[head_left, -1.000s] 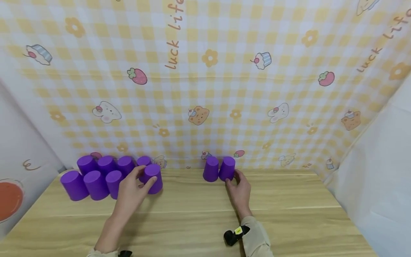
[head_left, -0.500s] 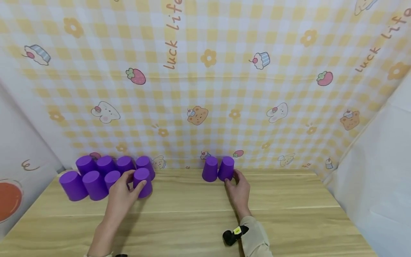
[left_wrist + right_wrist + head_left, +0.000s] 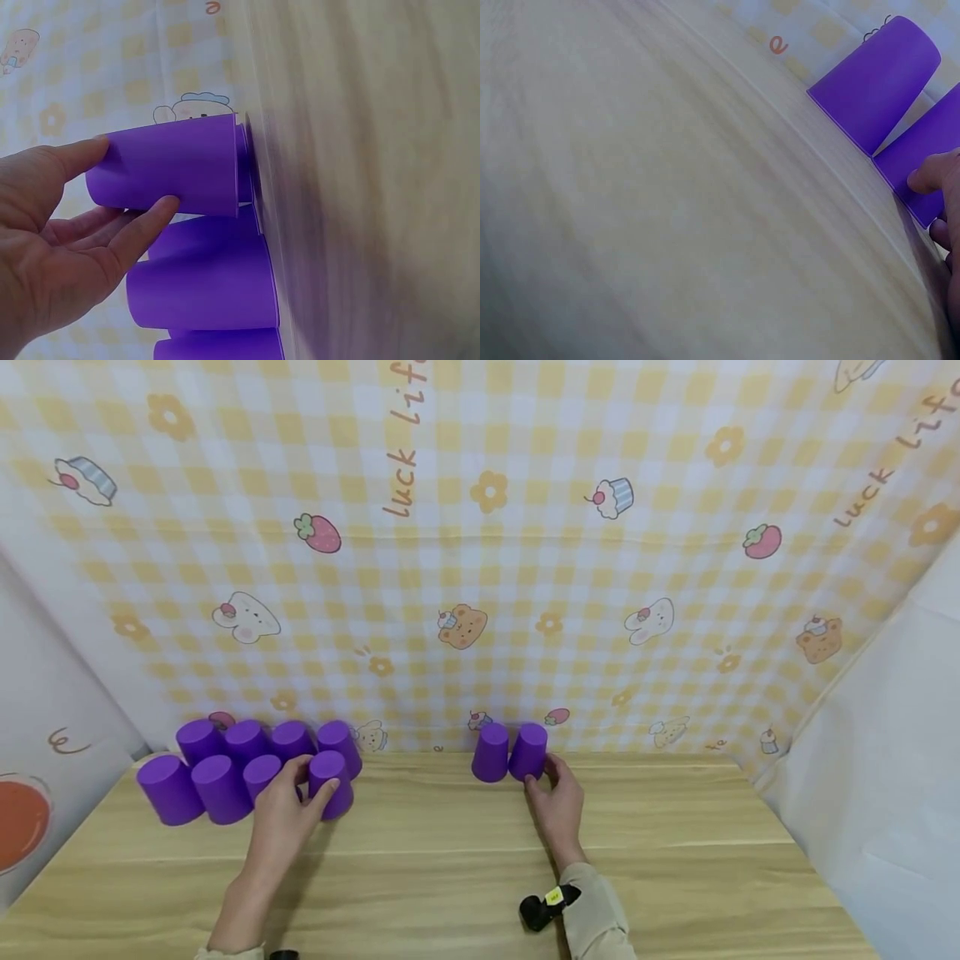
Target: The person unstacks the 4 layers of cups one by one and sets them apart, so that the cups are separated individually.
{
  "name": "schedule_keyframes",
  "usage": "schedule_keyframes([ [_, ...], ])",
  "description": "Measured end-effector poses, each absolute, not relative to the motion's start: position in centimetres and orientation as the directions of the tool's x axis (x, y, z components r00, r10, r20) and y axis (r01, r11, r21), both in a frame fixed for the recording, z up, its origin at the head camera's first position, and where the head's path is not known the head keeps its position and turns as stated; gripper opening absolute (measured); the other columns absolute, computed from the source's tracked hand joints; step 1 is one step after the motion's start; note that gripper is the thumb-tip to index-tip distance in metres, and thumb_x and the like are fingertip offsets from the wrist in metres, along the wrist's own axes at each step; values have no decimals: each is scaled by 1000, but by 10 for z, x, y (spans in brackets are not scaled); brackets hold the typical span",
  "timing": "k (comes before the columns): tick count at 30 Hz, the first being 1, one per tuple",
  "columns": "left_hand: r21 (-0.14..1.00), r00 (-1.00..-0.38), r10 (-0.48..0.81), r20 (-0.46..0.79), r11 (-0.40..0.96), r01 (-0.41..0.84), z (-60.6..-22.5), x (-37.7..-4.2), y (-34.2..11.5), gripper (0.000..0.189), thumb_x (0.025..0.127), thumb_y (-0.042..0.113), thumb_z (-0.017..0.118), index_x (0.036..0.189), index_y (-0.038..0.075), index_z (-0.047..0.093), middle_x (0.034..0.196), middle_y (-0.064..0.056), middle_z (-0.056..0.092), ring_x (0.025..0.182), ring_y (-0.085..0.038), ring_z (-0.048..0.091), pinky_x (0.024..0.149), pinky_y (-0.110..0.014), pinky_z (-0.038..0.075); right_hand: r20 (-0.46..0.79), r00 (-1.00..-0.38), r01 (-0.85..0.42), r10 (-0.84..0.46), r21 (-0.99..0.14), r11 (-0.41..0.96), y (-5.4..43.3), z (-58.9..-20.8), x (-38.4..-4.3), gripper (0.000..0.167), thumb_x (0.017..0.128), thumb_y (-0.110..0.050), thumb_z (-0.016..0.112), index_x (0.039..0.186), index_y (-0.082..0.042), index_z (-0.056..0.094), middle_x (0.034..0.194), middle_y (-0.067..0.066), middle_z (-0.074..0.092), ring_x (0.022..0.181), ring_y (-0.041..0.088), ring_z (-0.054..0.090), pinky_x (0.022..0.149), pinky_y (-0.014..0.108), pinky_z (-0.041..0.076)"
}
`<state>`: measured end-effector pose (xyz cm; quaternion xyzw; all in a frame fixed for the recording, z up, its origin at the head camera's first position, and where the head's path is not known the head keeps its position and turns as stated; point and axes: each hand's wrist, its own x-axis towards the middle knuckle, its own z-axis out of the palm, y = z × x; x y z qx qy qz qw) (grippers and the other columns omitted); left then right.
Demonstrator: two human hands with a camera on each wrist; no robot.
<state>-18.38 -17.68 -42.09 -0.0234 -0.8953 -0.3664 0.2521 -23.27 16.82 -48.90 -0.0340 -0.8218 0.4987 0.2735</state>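
Note:
My left hand (image 3: 288, 806) grips an upside-down purple cup (image 3: 331, 785) at the right end of the front row. In the left wrist view, thumb and fingers lie around that cup (image 3: 169, 165), and its rim appears slightly off the tabletop. Beside it stand several more purple cups in two rows, including a front one (image 3: 172, 792) and a back one (image 3: 340, 747). Near the back edge, my right hand (image 3: 558, 806) holds the lower part of another upturned purple cup (image 3: 529, 750). Its neighbour on the left, also a purple cup (image 3: 491, 753), stands with its rim close against it.
The wooden table (image 3: 420, 877) ends at a yellow checked backdrop (image 3: 487, 568) just behind the cups. White side walls, including the right one (image 3: 885, 760), flank it. A black wrist camera (image 3: 543, 910) sits at my right sleeve.
The left hand has moved left and slightly down with its cup, bringing it close to the front row. The right hand and its two cups have stayed in place.

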Motion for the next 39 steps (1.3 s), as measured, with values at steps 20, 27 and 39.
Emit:
schedule_keyframes([
  [20, 636, -869, -154, 471, 742, 213, -421, -184, -174, 47, 80, 2, 70, 118, -16, 49, 102, -32, 57, 75, -34, 57, 68, -48, 50, 391, -857, -203, 336, -855, 477, 173, -491, -233, 42, 75, 0, 72, 115, 5, 59, 106, 20, 64, 100, 30, 60, 92, 36, 47],
  [27, 649, -874, -167, 457, 734, 199, -421, -184, -173, 50, 78, -2, 69, 120, -16, 46, 106, -35, 53, 87, -41, 54, 76, -52, 46, 390, -851, -197, 351, -857, 475, 172, -490, -234, 43, 75, -6, 74, 114, 3, 60, 105, 17, 64, 98, 28, 61, 90, 37, 48],
  [39, 607, -851, -182, 492, 773, 185, -413, -176, -167, 51, 76, -7, 68, 121, -15, 46, 115, -34, 48, 107, -50, 46, 92, -58, 39, 364, -857, -174, 364, -870, 461, 168, -491, -235, 47, 76, -16, 76, 116, 0, 60, 110, 14, 63, 98, 26, 60, 89, 36, 48],
])
